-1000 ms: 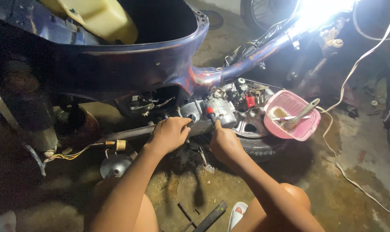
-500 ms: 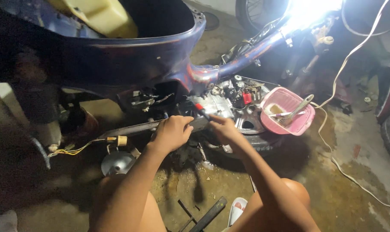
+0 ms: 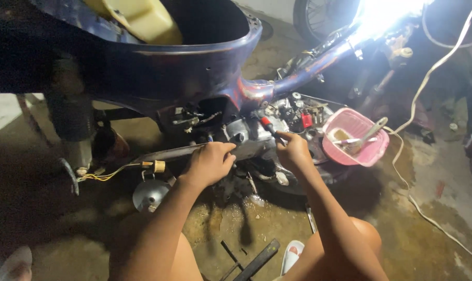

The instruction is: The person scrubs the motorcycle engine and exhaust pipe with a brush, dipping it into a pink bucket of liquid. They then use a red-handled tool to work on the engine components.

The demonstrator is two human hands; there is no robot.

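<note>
- Both hands are at the motorbike engine (image 3: 257,135), under the dark blue body (image 3: 194,67).
- My left hand (image 3: 210,162) is curled shut against the engine casing; I cannot tell what it grips.
- My right hand (image 3: 293,152) is closed round a red-handled screwdriver (image 3: 270,127), tip hidden.
- Just right, a pink basket (image 3: 356,139) sits on a tyre.

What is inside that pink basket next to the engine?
The pink basket holds a pale brush or scoop-like tool leaning over the rim, plus a small round yellowish container. Whatever lies beneath them at the bottom is hidden by the basket wall.
</note>
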